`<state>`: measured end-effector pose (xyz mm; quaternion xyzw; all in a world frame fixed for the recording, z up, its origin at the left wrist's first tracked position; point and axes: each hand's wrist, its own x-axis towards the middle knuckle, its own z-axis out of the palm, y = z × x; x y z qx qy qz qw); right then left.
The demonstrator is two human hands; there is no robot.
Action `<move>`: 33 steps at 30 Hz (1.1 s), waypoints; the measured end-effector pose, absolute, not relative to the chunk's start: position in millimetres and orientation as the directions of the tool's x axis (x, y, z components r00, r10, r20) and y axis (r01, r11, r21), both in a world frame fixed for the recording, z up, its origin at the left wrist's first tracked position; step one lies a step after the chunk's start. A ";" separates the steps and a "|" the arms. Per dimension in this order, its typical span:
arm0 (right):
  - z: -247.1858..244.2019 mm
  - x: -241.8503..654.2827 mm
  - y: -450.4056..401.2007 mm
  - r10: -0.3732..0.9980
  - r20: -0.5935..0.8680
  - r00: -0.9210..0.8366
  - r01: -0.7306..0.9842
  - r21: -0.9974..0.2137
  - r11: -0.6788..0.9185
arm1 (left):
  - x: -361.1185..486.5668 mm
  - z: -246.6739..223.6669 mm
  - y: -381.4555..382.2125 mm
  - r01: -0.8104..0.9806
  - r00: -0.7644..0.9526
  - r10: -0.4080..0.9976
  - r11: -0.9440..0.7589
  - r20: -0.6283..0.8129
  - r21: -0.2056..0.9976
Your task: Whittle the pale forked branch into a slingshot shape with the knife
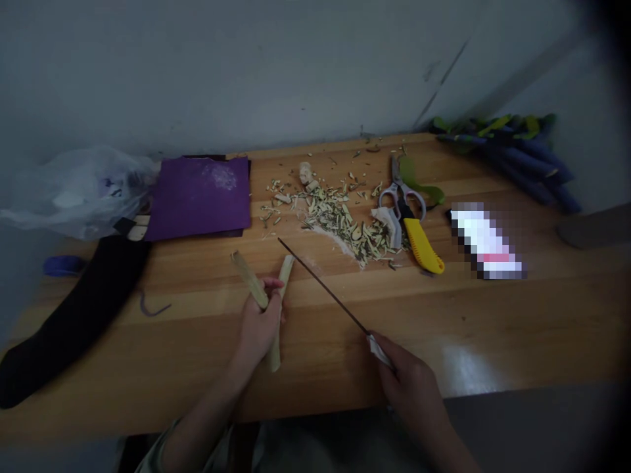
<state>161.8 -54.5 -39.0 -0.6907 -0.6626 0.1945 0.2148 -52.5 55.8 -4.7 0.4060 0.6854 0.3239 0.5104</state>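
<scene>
My left hand (263, 322) is closed around two pale wooden strips, a shorter one (249, 279) leaning to the upper left and a longer one (276, 348) slanting up to the right. They cross at my fingers. In my right hand (411, 378) is a thin dark file-like rod (323, 286), gripped by its white-wrapped handle (378, 351). The rod points up and left, with its tip just beyond the longer strip and apart from it. Beyond both hands lies a pile of pale and green shavings (340, 220) on the wooden table (197, 374).
Scissors (394, 184) and a yellow-handled cutter (421, 243) lie right of the shavings, near a phone (486, 243). Purple sheets (197, 200), a plastic bag (73, 190) and a black sleeve-like piece (79, 315) occupy the left. Purple-and-green bundled stems (522, 157) rest against the back right wall.
</scene>
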 end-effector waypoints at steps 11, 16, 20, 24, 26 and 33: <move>-30.5 142.7 -54.4 0.998 -0.019 -0.056 0.864 -0.501 0.039 | -46.6 -20.8 54.9 0.098 -0.259 0.876 0.443 -0.407 0.891; -34.6 143.6 -54.3 0.998 -0.026 -0.052 0.850 -0.526 0.031 | -48.0 -22.3 58.5 0.042 -0.249 0.877 0.434 -0.411 0.900; -40.6 144.8 -49.2 1.000 -0.023 -0.006 0.831 -0.556 -0.008 | -50.8 -25.1 58.4 -0.015 -0.230 0.875 0.434 -0.426 0.901; -44.6 168.0 -51.9 0.995 0.061 0.074 0.835 -0.549 -0.029 | -60.4 -18.3 60.4 -0.196 -0.063 0.884 0.444 -0.464 0.874; -44.2 183.0 -48.2 0.995 0.062 0.072 0.869 -0.493 -0.032 | -68.6 -10.8 62.3 -0.333 0.098 0.869 0.489 -0.486 0.807; -19.9 196.0 3.4 0.979 0.128 -0.159 0.901 -0.387 0.197 | -86.2 12.0 51.9 -0.497 0.418 0.810 0.583 -0.411 0.643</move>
